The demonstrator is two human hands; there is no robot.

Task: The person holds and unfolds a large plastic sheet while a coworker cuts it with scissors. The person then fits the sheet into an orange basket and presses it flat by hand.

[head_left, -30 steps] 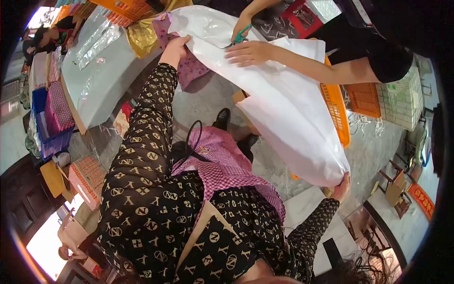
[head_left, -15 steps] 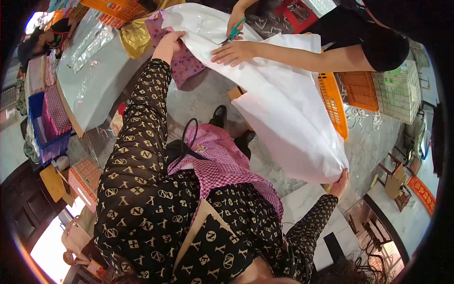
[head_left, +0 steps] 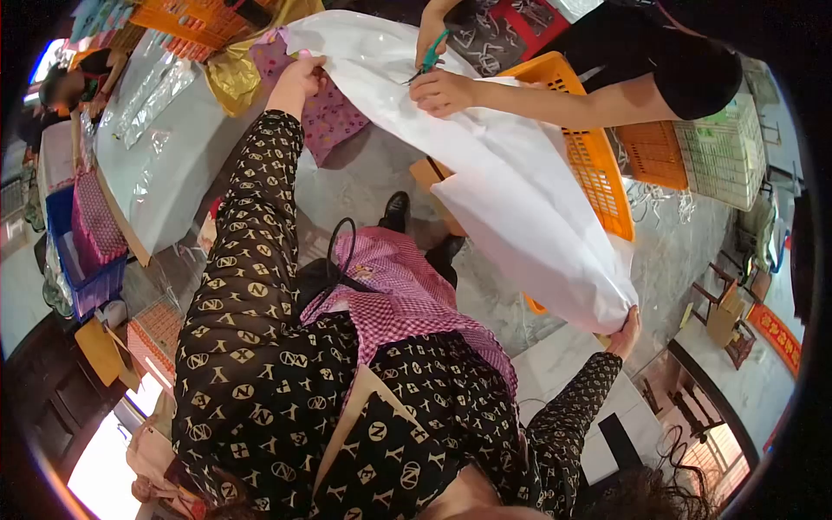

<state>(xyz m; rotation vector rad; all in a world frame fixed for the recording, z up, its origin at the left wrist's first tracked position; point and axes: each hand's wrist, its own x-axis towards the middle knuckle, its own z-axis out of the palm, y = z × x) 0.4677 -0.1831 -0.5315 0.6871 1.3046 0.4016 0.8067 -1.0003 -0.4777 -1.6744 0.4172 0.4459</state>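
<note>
A large white sheet [head_left: 520, 208] is stretched between my hands, sagging in soft folds; whether it is cloth or plastic I cannot tell. My left hand [head_left: 300, 80] grips its edge at the upper left, beside a purple patterned cloth [head_left: 334, 121]. At the lower right, the fingers of my right hand [head_left: 627, 333] are closed on the bunched end. Across from me a co-worker holds teal-handled scissors [head_left: 431, 54] at the sheet. The co-worker's other hand [head_left: 442, 92] presses on the sheet near the blades.
An orange plastic crate [head_left: 598, 165] stands behind the sheet at the right, with a pale wire-like crate [head_left: 724, 152] further out. On the left are a plastic-covered table [head_left: 165, 165], gold wrapping [head_left: 234, 82] and a blue crate [head_left: 95, 286]. Another person is at the far left.
The sheet has shifted, uncovering more of the orange crate. The co-worker's flat hand has moved right and its fingers have curled in beside the scissors. My hands keep their grip.
</note>
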